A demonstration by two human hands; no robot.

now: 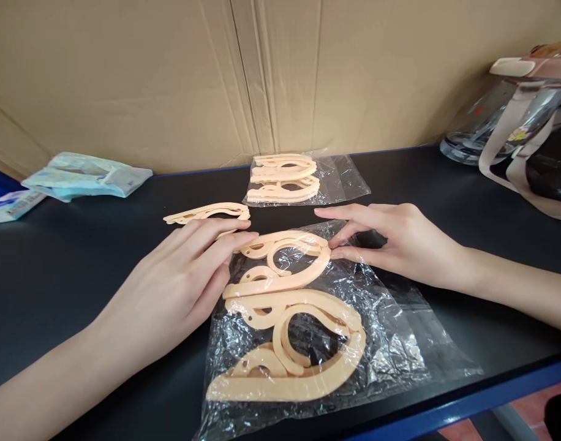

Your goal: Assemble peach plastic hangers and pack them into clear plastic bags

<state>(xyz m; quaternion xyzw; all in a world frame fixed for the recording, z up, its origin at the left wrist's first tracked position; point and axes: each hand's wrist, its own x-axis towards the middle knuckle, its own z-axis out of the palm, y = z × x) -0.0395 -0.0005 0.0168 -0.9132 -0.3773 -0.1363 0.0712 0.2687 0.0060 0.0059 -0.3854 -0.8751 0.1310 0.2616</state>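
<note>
Two peach-coloured folding clothes hangers (303,386), folded up, lie in a clear plastic bag (391,349) in front of me. My left hand (184,269) rests at the bag's upper left, fingers stretched out, their tips by the left end of the farther hanger (303,278). At that hanger's right end is my right hand (391,236), its index finger straight and its thumb and other fingertips apart at the plastic. Just beyond my left fingers lies a loose folded hanger (207,212), partly hidden by them.
Farther back lies another clear bag (342,177) with folded hangers (285,177). A light blue packet (85,174) is at the left. At the right stands a clear bottle (496,116) with a pink lid and strap. A cardboard wall (147,79) backs the black table (27,275).
</note>
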